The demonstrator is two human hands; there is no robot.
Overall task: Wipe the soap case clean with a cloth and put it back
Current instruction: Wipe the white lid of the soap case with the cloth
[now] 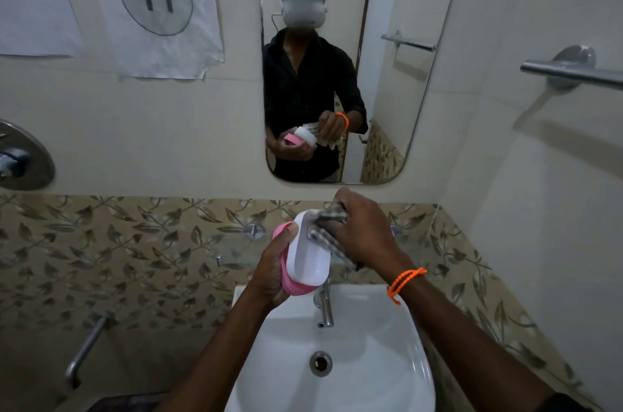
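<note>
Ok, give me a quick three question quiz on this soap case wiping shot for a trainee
1. Which hand grips the soap case?
2. True or false: the checked cloth lies in the sink.
3. The orange thread band is on which wrist: A left, B right?

Key: 1. The left hand. 2. False, the right hand presses it against the case. 3. B.

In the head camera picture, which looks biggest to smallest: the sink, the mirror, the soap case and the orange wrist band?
1. mirror
2. sink, partly cut off below
3. soap case
4. orange wrist band

The soap case sits nearer the camera, so it looks enlarged.
</note>
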